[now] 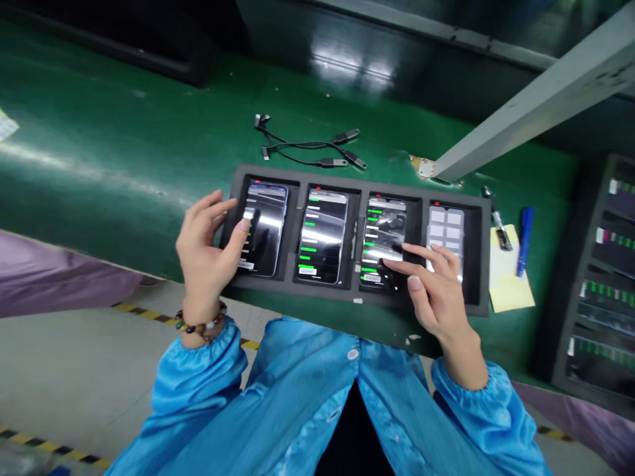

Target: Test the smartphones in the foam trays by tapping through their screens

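Observation:
A dark foam tray (pixel 292 277) lies at the table's near edge, with several smartphones in its compartments. At its left end my left hand (pixel 211 241) rests with fingers spread, the thumb over the leftmost phone (pixel 268 231). Beside that phone is a second phone (pixel 323 238) showing green and white lines of text. My right hand (pixel 439 284) reaches over the third phone (pixel 384 225), its extended fingers at the lower part of the screen. That hand partly covers the rightmost phone (pixel 446 228), whose screen shows pale blocks.
Black cables (pixel 302 145) lie behind the tray. To the right are a yellow notepad (pixel 510 291), a black pen (pixel 497 221) and a blue marker (pixel 524 241). A grey post (pixel 520 99) rises behind them. Another tray of phones (pixel 565 344) stands at far right.

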### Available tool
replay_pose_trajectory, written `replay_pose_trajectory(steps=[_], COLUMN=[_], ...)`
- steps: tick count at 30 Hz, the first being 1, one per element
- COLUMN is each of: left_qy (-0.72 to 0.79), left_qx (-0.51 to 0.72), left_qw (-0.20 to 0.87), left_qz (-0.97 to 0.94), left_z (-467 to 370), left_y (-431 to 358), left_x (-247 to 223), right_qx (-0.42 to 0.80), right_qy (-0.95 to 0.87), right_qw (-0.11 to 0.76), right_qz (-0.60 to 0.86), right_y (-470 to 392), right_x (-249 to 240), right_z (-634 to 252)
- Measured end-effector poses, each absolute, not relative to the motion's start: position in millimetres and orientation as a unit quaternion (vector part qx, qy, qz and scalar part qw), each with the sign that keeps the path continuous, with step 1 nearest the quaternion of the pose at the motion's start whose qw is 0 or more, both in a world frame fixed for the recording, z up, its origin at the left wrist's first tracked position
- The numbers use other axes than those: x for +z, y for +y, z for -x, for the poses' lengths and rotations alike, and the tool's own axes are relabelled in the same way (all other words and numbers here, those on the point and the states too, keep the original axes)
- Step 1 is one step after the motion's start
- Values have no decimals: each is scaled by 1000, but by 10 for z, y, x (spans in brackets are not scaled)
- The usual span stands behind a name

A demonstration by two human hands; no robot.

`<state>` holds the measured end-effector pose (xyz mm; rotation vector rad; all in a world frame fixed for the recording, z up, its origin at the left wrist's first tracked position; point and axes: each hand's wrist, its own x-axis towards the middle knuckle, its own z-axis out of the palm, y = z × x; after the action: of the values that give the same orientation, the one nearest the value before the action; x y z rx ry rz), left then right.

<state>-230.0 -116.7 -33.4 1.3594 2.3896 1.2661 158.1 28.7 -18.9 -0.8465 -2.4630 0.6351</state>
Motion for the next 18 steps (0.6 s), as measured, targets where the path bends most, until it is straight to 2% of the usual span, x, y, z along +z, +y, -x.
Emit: replay_pose_trajectory(steps=[5, 10, 18], left_qy=[779, 774, 764], left_qx=[417, 405, 409], left_qw=[128, 140, 172], left_qz=[-450, -466, -469], left_z=[2360, 2374, 2451], left_y=[-1157, -1191, -1280], left_x=[-374, -297, -381], right_qx=[244, 278, 250], right_qy=[-897, -923, -922], right_qw=[231, 149, 138], right_qz=[288, 220, 262], right_y=[255, 118, 110], right_x=[-138, -65, -114], right_z=[-1345, -716, -535])
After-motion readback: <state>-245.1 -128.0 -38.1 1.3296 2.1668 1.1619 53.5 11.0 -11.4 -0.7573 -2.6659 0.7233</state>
